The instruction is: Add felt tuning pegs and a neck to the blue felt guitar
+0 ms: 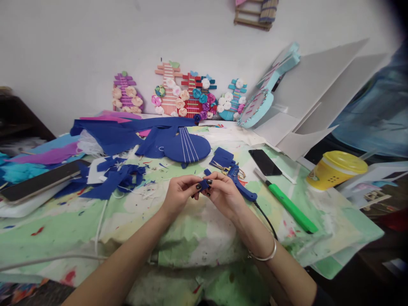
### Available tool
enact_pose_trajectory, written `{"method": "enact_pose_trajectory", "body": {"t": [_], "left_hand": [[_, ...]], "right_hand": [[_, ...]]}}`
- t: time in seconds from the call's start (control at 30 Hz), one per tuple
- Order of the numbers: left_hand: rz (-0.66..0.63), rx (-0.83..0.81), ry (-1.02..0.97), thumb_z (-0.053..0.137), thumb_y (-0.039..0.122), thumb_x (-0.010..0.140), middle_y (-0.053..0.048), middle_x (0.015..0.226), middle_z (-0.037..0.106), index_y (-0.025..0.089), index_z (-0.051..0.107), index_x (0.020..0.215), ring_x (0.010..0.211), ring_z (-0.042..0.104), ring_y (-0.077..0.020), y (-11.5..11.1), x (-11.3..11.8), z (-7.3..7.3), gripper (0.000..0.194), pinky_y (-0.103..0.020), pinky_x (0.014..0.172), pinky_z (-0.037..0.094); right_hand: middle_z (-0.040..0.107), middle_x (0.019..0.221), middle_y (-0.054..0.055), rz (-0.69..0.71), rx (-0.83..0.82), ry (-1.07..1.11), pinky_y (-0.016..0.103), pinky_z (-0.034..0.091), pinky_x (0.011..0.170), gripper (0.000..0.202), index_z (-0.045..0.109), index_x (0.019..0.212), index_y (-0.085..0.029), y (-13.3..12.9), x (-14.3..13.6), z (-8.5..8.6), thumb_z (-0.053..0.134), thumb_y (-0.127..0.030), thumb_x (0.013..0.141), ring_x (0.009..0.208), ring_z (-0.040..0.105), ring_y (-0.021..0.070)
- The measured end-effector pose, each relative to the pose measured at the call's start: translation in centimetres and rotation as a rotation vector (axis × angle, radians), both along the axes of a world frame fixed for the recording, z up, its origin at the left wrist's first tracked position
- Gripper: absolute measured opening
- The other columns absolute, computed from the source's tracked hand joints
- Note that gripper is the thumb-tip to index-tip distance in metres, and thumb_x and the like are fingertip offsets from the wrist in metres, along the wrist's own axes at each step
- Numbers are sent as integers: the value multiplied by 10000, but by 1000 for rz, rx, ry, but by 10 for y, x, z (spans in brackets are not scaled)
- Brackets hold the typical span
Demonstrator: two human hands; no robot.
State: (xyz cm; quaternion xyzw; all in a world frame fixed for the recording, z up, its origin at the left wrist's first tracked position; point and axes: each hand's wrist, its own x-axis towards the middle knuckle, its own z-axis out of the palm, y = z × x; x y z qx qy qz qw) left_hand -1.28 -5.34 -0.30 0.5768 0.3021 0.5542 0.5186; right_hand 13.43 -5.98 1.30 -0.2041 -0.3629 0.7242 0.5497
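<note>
Head view: left hand (182, 192) and right hand (225, 194) pinch a blue scrap (204, 184)

From where I stand, both sets of fingertips are closed on it, over the stained cloth (134, 223). Scissors (226, 168) and a corded blue tool (245, 189) lie just beyond; farther back rests a blue guitar shape (203, 148).

The table (183, 250) wears a blotchy green-and-white cloth (137, 208). With twelve o'clock at its far edge, I see a strung blue oval (202, 147) at twelve, a phone (265, 162) at two, a cutter (292, 208) at three, scraps (106, 187) at ten.
</note>
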Motion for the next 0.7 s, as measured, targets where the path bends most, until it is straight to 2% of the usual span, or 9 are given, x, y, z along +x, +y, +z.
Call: {"method": "enact_pose_trajectory", "body": {"t": [0.13, 0.23, 0.37, 0.43, 0.5, 0.63, 0.7], "left_hand": [[-6, -19, -3, 709, 241, 724, -38, 636, 673, 149, 731, 796, 465, 518, -90, 1, 0, -1, 119, -211, 449, 402], [29, -26, 8, 701, 261, 721, -34, 631, 660, 142, 720, 801, 472, 510, -91, 3, 0, 1, 144, -218, 464, 398], [213, -78, 103, 661, 295, 713, -11, 568, 612, 132, 700, 815, 473, 488, -95, 7, -5, 3, 196, -227, 491, 388], [316, -112, 264, 630, 308, 710, -12, 569, 600, 128, 697, 817, 499, 497, -111, 11, -10, 4, 219, -239, 516, 391], [399, -108, 494, 601, 313, 710, -18, 594, 604, 134, 701, 816, 535, 509, -128, 16, -15, 7, 230, -249, 536, 380], [457, 44, 962, 567, 300, 702, -9, 547, 555, 152, 653, 604, 546, 470, -136, 28, -26, 20, 197, -258, 539, 296], [443, 123, 1112, 566, 277, 691, -8, 534, 539, 157, 600, 529, 544, 457, -135, 36, -29, 26, 205, -262, 548, 274]], "right_hand": [[670, 651, 12, 4, -13, -8, 276, 446, 620, 69, 678, 661, -166, 0, -2, 0, 737, -158, 627, 592, 576, 124], [637, 634, 1, -42, -56, -3, 249, 431, 588, 75, 709, 732, -152, 1, -1, -1, 712, -178, 661, 556, 524, 93], [542, 565, -31, -321, -76, 85, 205, 368, 495, 90, 697, 773, -144, 9, 6, -4, 648, -210, 736, 484, 417, 55], [493, 541, -52, -465, -87, 111, 196, 354, 482, 48, 672, 759, -157, 13, 11, -6, 640, -185, 737, 466, 385, 48], [463, 533, -63, -549, -89, 111, 195, 359, 488, 46, 658, 766, -168, 16, 16, -7, 634, -156, 728, 464, 379, 49], [485, 544, -55, -562, -94, 114, 194, 367, 495, 103, 663, 787, -160, 18, 19, -8, 623, -115, 704, 471, 382, 50], [490, 537, -48, -532, -103, 126, 193, 360, 489, 94, 664, 773, -149, 18, 20, -7, 617, -112, 700, 469, 379, 49]]}}
